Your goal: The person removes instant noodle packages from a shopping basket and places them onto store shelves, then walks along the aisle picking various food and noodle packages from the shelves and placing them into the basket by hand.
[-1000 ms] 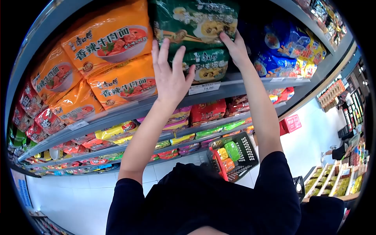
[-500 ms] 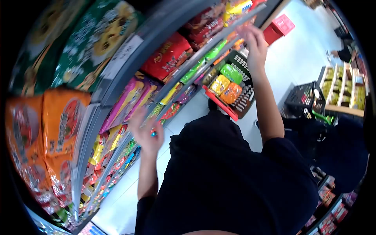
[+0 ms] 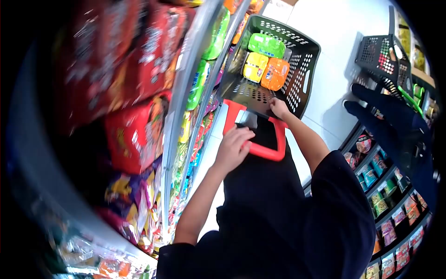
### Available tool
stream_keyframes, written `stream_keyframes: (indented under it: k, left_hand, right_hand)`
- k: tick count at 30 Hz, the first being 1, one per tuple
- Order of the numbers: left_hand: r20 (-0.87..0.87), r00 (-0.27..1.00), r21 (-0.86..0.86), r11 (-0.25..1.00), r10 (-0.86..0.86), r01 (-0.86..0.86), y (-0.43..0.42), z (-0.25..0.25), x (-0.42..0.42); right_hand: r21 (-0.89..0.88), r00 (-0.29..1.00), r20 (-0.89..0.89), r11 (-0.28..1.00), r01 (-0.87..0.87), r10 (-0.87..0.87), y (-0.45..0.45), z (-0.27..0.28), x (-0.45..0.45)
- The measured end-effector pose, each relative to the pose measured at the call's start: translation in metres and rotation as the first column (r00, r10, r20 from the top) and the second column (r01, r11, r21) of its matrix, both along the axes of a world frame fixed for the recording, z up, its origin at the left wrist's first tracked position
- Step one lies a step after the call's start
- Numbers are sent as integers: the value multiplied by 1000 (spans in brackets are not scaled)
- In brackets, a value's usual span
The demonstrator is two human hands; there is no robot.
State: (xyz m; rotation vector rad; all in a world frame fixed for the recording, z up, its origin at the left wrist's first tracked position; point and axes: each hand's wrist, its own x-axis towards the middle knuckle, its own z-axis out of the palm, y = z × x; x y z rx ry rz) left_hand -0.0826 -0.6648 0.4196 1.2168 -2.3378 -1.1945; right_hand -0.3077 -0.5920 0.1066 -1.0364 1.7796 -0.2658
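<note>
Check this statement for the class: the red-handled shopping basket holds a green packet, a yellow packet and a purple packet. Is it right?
Not quite: the third packet is orange, not purple. As the head view shows, the red-handled shopping basket holds a green packet, a yellow packet and an orange packet.

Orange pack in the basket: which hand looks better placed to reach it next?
Likely the right hand: it is at the near side of the basket, with the orange pack just beyond. The left hand is at the red handle, farther off.
</note>
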Motion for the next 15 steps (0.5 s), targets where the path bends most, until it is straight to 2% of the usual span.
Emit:
stream_keyframes:
  k: [1,3,4,5,6,7,9,11,12,13,15]
  left_hand:
    - [87,996,10,1000,-22,21,6,-21,-3]
    - [137,991,-153,988,-6,27,17,-39,-4]
    - [194,981,-169,983,-34,68,18,-42,0]
    - [174,984,-170,984,-21,51,16,-45,-2]
    - [181,983,-219,974,-20,59,18,-49,-2]
    - [204,978,-182,980,-40,79,21,-51,-1]
    - [262,961,-143,981,-89,130,23,-50,3]
    - [316,943,-88,986,-106,140,27,-48,6]
    - [343,930,-40,987,-132,155,27,-47,4]
    - [349,929,-60,987,-118,148,27,-46,5]
    - [421,890,18,983,-173,182,27,-40,6]
  right_hand:
    - [-25,999,33,1000,16,-15,-11,-25,0]
    - [152,997,63,988,25,-35,-37,-70,1]
    - [124,996,29,989,-82,79,-55,-92,-3]
    - [107,982,-4,976,-188,189,-65,-114,-4]
    - [191,966,6,948,-255,259,-77,-147,-4]
    - [278,942,21,904,-326,334,-85,-181,-7]
    - [289,969,-38,931,-221,242,-102,-220,-10]
    - [230,982,-119,966,-117,147,-119,-256,-2]
    - [203,992,-127,979,24,2,-126,-268,7]
    - [170,981,-135,972,163,-141,-132,-278,12]
    - [234,981,-132,958,168,-139,-137,-294,17]
